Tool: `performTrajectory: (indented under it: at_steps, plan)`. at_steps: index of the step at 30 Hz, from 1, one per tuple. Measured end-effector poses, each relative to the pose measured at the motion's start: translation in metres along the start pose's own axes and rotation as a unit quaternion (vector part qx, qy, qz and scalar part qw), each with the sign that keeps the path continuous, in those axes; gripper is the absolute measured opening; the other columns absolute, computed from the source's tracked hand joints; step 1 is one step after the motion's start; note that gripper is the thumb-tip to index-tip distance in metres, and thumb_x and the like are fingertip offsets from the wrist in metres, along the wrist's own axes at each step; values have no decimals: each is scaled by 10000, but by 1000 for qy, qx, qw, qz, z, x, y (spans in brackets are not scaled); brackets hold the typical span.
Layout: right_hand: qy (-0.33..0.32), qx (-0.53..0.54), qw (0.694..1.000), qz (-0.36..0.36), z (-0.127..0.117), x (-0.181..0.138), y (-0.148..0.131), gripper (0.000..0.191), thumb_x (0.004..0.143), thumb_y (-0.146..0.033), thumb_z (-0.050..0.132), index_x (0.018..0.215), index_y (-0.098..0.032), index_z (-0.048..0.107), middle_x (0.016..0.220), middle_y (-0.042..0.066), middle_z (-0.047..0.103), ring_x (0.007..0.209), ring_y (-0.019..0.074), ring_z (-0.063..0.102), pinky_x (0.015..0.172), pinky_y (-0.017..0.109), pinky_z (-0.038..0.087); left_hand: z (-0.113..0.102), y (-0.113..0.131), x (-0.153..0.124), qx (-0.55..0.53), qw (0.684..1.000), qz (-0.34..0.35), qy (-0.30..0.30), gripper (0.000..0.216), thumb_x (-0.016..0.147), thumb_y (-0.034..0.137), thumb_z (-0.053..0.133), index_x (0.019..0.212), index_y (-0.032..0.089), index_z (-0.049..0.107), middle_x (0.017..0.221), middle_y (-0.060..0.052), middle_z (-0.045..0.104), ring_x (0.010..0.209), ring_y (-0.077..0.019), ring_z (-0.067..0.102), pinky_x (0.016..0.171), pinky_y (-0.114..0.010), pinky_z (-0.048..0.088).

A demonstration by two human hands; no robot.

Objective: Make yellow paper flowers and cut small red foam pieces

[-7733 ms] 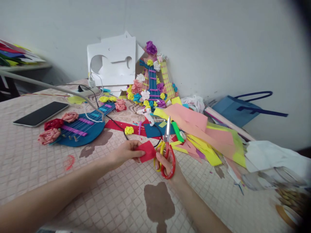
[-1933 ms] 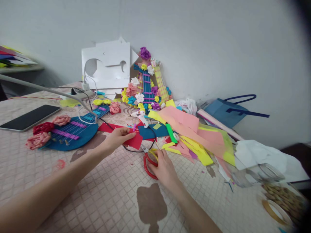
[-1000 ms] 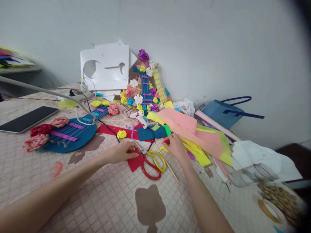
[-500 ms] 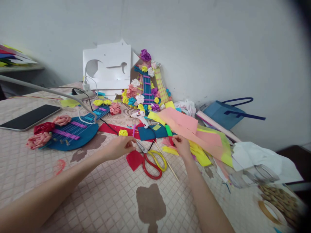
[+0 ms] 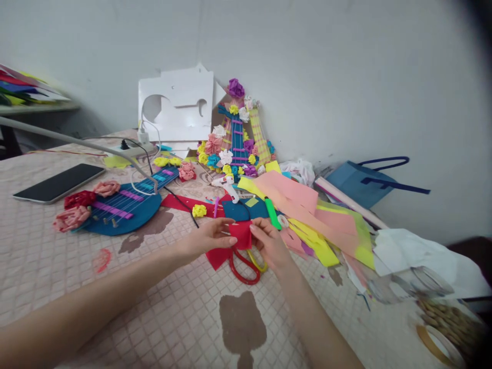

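A small red paper piece (image 5: 241, 236) is held up above the table, pinched at its right edge by the thumb and fingers of my right hand (image 5: 269, 241). My left hand (image 5: 213, 237) is at the paper's left edge, thumb and fingers apart; whether it touches the paper is hard to tell. Behind and below the hands lie scissors (image 5: 245, 274) with one red and one yellow handle, their blades hidden. Another red paper piece (image 5: 217, 258) rests flat beside them, under my left hand. Just beyond my right hand is a green marker-like stick (image 5: 272, 213).
A white glue gun (image 5: 229, 188) lies behind the hands near a yellow paper flower (image 5: 199, 210). To the left are a blue toy guitar (image 5: 126, 210) and a tablet (image 5: 59, 183). Pink and yellow paper sheets (image 5: 292, 190) spread to the right, with a tape roll (image 5: 438, 344) nearer.
My right hand has moved left from beside the green stick, bringing a red paper piece in front of the scissors. My left hand has shifted right towards it. The view has turned slightly left.
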State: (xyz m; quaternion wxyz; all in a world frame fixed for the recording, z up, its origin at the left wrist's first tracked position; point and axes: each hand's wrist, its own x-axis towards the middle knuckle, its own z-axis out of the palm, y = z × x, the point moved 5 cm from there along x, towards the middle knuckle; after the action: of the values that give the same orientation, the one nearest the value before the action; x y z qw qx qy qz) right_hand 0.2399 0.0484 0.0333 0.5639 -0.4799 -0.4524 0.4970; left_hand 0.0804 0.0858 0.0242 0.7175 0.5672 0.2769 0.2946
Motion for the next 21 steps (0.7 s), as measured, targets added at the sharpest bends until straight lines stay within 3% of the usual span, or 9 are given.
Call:
performTrajectory:
  at_steps: [4, 7, 10, 13, 17, 21]
  plan:
    - [-37, 13, 999, 18, 18, -7, 2, 334, 743, -530, 637, 801, -211, 557, 712, -15, 598, 596, 119, 551, 541, 229, 465, -3, -10, 1, -46, 997, -56, 17, 358, 625, 353, 779, 834, 119, 607, 773, -39, 662, 682, -127, 617, 641, -245, 491]
    - [-63, -14, 997, 31, 23, -11, 6, 356, 753, -530, 628, 895, -210, 565, 746, 3, 622, 572, 120, 556, 484, 222, 443, -7, -8, 1, -12, 997, -60, 47, 353, 615, 360, 780, 811, 116, 615, 687, -18, 642, 594, -105, 581, 548, -212, 461]
    - [-64, -68, 995, 33, 21, -12, 13, 288, 738, -448, 669, 839, -200, 561, 614, -31, 583, 441, 88, 484, 413, 198, 368, -10, -1, 1, 30, 997, -30, 68, 317, 607, 340, 782, 760, 126, 606, 621, 6, 619, 529, -90, 548, 486, -192, 424]
    - [-37, -123, 992, 12, 8, -8, 14, 243, 783, -428, 608, 757, -197, 539, 542, -45, 538, 402, 81, 437, 405, 203, 337, -16, 5, 2, 49, 994, -1, 93, 291, 600, 318, 779, 717, 140, 580, 586, 27, 599, 505, -86, 537, 484, -196, 424]
    - [7, -218, 975, -39, -10, -3, 0, 201, 820, -405, 544, 788, -206, 545, 629, -25, 556, 478, 106, 475, 465, 231, 374, -33, 11, 6, 54, 989, 17, 137, 256, 639, 320, 749, 731, 147, 583, 590, 33, 585, 517, -92, 538, 511, -210, 437]
    - [-20, -340, 938, -69, -7, -9, -8, 134, 805, -312, 565, 717, -211, 561, 616, -23, 552, 534, 133, 502, 530, 257, 376, -47, 13, 9, -5, 987, 14, 157, 255, 664, 335, 738, 748, 138, 600, 666, 17, 602, 566, -83, 546, 541, -199, 433]
